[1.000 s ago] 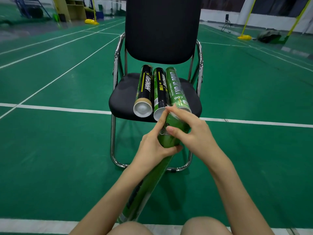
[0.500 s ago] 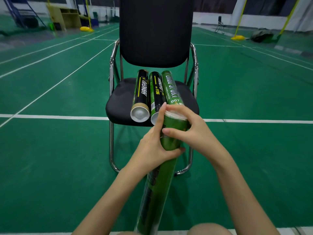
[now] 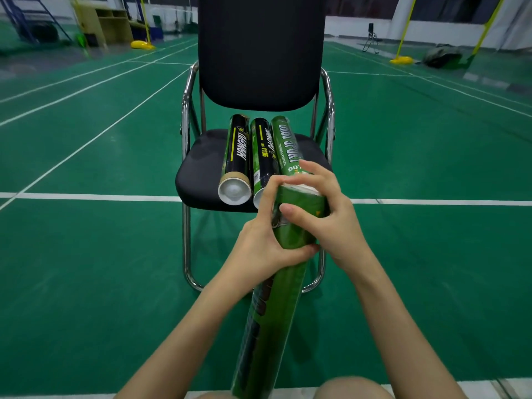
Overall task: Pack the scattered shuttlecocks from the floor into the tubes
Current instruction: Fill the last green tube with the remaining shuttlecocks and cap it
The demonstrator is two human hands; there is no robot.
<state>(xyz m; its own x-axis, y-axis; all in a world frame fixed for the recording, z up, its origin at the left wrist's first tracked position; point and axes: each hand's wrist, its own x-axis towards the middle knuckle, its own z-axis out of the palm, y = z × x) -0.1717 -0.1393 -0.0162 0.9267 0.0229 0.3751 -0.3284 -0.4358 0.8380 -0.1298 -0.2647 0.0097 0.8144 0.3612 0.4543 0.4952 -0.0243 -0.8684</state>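
A long green shuttlecock tube [image 3: 273,318] stands nearly upright in front of me, its lower end between my knees. My left hand [image 3: 259,243] grips it just below the top. My right hand [image 3: 322,214] curls over the top end, fingers on the white cap [image 3: 299,188] and thumb on the tube's side. Three more tubes lie side by side on the chair seat: a black one [image 3: 236,156] with a white cap facing me, a second black one [image 3: 263,154], and a green one [image 3: 283,145]. No loose shuttlecocks are in view.
The black chair [image 3: 259,53] with chrome legs stands on the green badminton court floor [image 3: 86,254], straight ahead. White court lines cross the floor. Yellow net-post bases [image 3: 401,60], a dark bag and a wooden cabinet [image 3: 103,24] sit far off.
The held tube has tilted more upright and risen slightly toward the chair. Both hands keep their hold near its top; my right fingers have shifted over the cap.
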